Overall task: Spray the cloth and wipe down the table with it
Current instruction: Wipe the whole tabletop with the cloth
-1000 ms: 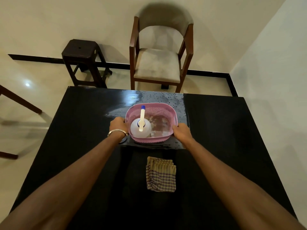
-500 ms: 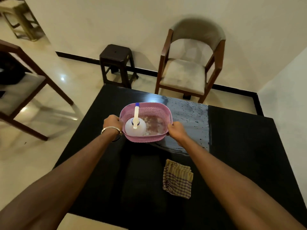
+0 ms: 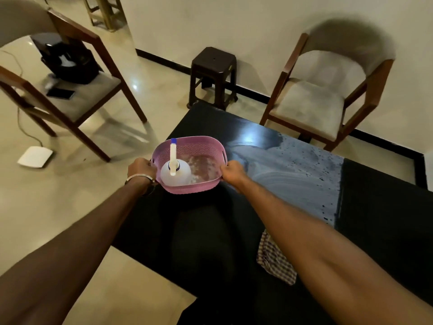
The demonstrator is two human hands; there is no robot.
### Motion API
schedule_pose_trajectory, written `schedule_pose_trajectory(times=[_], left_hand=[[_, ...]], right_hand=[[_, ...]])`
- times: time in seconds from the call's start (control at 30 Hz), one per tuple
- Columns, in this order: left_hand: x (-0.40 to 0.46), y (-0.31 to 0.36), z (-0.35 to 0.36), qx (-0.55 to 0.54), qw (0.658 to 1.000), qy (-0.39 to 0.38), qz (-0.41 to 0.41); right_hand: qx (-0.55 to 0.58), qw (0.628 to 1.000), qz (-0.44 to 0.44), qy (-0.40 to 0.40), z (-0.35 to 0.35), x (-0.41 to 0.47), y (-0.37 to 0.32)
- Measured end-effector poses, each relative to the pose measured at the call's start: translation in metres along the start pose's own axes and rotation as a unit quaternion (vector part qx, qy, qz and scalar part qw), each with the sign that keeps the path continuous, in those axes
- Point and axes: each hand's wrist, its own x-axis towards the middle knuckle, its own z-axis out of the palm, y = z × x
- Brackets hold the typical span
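You have carried the pink basket from the middle of the table toward its left edge over the last second, and it now sits or hovers just at that edge, with the spray bottle upright inside against its left wall. That shift bares the middle of the tabletop, where a pale, streaky wet patch shows, so the move looks like clearing room for wiping. Your left hand grips the basket's left rim, fingers curled over it; your right hand grips the right rim the same way. The checked cloth lies folded near the table's front edge, partly hidden under your right forearm, untouched and not yet sprayed.
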Motion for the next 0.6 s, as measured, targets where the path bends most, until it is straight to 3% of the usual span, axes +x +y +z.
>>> schedule_pose_trajectory(times=[0.33,0.6], left_hand=[[0.006,-0.055,-0.026,-0.009,0.997,0.035,-0.061],[0.006,-0.069,-0.024,-0.016,0.995,0.037,-0.087]], right_hand=[[-0.038,0.997,-0.018,-0.067,0.047,-0.009,-0.031],[-0.053,0.996,-0.027,-0.067,0.064,-0.007,-0.034]])
